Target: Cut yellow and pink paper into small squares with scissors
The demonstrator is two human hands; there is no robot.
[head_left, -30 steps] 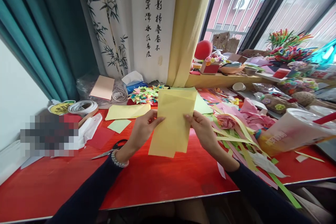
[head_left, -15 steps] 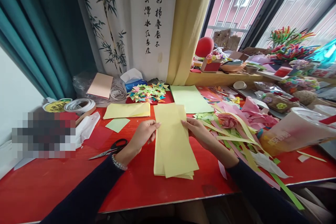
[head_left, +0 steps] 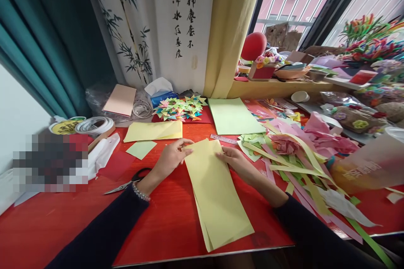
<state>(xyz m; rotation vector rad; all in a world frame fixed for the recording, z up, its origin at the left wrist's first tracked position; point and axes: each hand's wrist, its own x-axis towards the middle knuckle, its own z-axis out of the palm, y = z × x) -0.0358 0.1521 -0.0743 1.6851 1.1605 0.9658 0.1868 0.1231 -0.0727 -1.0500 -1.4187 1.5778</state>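
Both hands hold a small stack of long yellow paper sheets (head_left: 217, 193) near its far end, tilted over the red table (head_left: 151, 227). My left hand (head_left: 172, 155) pinches the upper left corner between thumb and fingers. My right hand (head_left: 235, 159) grips the upper right edge, thumb on top. The sheets fan slightly apart at the near end. Left of the stack lie scissors (head_left: 128, 183), partly hidden behind my left wrist. More yellow paper (head_left: 153, 130) lies flat beyond my left hand, with a pale green paper piece (head_left: 141, 149) in front of it.
A heap of folded paper pieces (head_left: 179, 108) sits at the back. Pale green sheets (head_left: 235, 116) lie to its right. Paper strips (head_left: 293, 168) and pink crumpled paper (head_left: 328, 134) crowd the right side, beside a large cup (head_left: 362, 166). A ruler (head_left: 224, 139) lies beyond my right hand.
The yellow stack has come nearer to me and turned, its near end swinging right and closer to the table's edge. My view has shifted, and the ruler now shows.
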